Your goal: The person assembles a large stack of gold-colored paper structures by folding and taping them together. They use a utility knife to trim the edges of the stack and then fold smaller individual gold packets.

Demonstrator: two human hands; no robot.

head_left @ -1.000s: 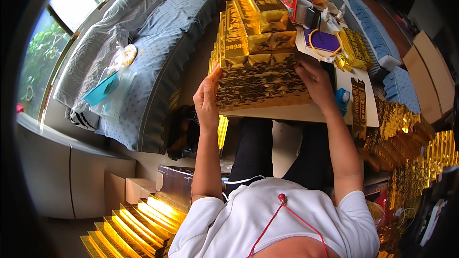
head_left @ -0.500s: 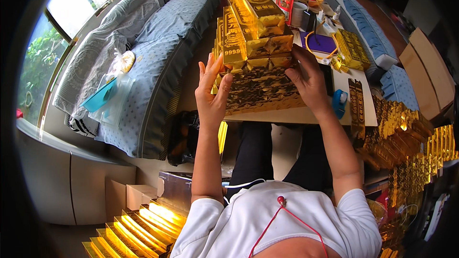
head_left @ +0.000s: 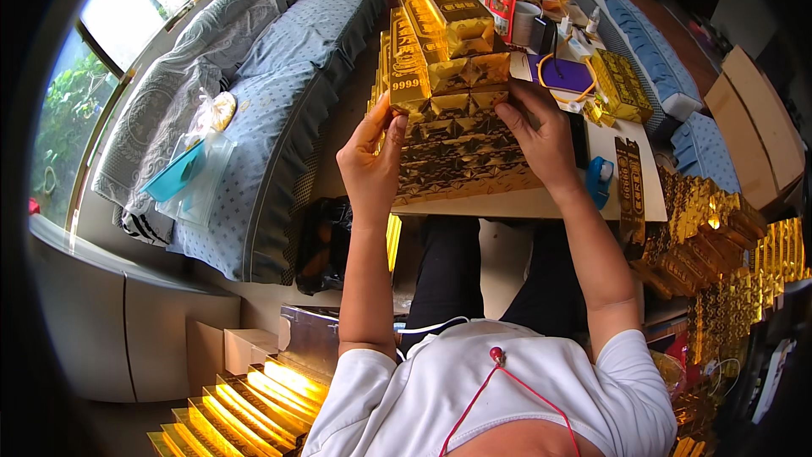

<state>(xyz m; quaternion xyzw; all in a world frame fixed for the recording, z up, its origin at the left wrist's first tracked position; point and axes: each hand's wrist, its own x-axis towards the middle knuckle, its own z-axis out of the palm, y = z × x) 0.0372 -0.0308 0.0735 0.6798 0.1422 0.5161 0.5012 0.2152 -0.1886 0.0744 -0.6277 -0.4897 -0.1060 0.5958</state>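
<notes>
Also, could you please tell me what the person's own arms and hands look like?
Both the left hand and the right hand are bare, with no gloves. The forearms are uncovered, and no watch or bracelet shows on either wrist. Plain white short sleeves cover the upper arms. Some fingertips are hidden.

My left hand (head_left: 370,152) and right hand (head_left: 540,135) hold the near end of a stack of gold-foil blocks (head_left: 457,140) from both sides; it rests on the table (head_left: 491,204); a purple pad (head_left: 568,76) lies beyond my right hand.
</notes>
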